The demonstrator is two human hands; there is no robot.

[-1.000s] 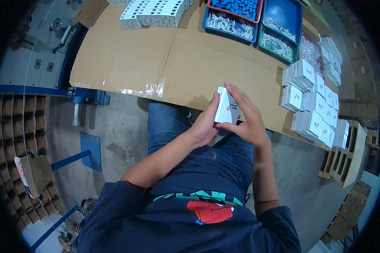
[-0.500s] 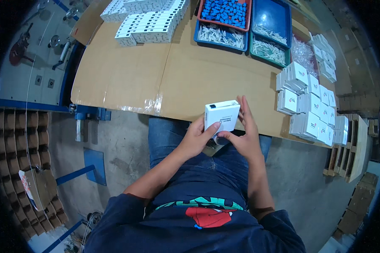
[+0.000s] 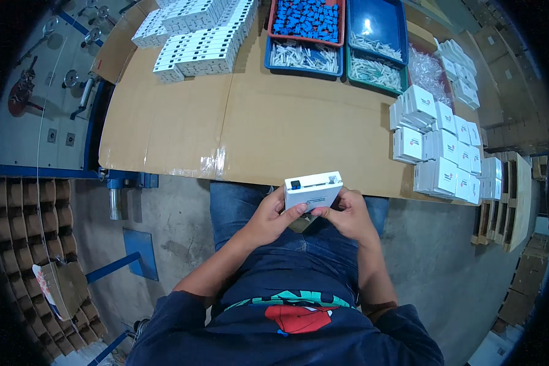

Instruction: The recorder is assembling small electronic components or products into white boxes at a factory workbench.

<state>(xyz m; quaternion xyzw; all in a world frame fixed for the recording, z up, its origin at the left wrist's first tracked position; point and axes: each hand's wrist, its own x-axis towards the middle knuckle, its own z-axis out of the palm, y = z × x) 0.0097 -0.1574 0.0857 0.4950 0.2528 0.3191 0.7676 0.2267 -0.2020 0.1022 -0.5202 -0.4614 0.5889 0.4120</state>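
A small white box [image 3: 313,193] with a dark square at one end of its upper edge is held over my lap, close to the table's front edge. My left hand [image 3: 273,215] grips its left side, the thumb lying on the front face. On the opposite side my right hand [image 3: 348,213] holds it too, with the thumb at the lower edge and the other fingers mostly hidden behind. The box tilts so that its narrow top side shows, with a slot along it.
On the cardboard-covered table [image 3: 274,128], rows of white boxes [image 3: 204,52] stand at the far left. Trays hold blue pieces [image 3: 305,18] and white sticks [image 3: 304,56]. White boxes [image 3: 445,168] are stacked at the right edge, near a wooden pallet [image 3: 507,201].
The box has come down toward my lap and tipped, showing more of its top side. My right hand, with fingers raised before, now closes around the box's right side.
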